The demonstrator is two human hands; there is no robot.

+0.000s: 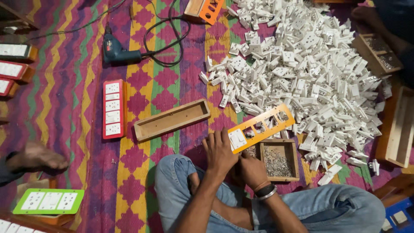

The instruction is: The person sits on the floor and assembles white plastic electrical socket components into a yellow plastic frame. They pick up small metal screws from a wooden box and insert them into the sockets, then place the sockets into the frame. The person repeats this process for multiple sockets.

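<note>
Patterned purple, yellow and green rug (64,108) covers the floor where a person sits cross-legged in jeans. Nearest, the left hand (218,152) is laid flat, fingers spread, on the near end of an orange plate (261,127) fitted with one white switch. The right hand (252,170) is curled beneath that plate; whether anything is pinched cannot be told. Just beside it, a small wooden box of screws (277,160) is seen. Farther off, an empty wooden box (171,120) lies, then a big heap of white switches (308,73) and a blue drill (118,51).
</note>
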